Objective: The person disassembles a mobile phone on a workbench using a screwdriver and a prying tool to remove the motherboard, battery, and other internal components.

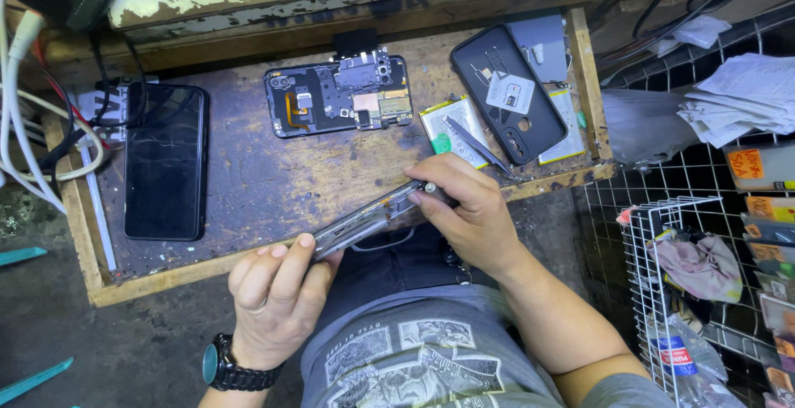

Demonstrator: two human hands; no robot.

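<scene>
We hold the phone frame (364, 219) edge-up, left hand (273, 300) closed on its near end, right hand (468, 209) pinching the far end, so we keep both grips steady.

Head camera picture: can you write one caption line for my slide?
Both hands, left hand and right hand, hold a slim phone part edge-on above a worn wooden tray holding an opened phone.

A phone-repair workshop is shown: an opened phone (338, 96), tweezers (478, 146) and a loose battery (450, 129) are spread on a scarred wooden bench (273, 180).
</scene>
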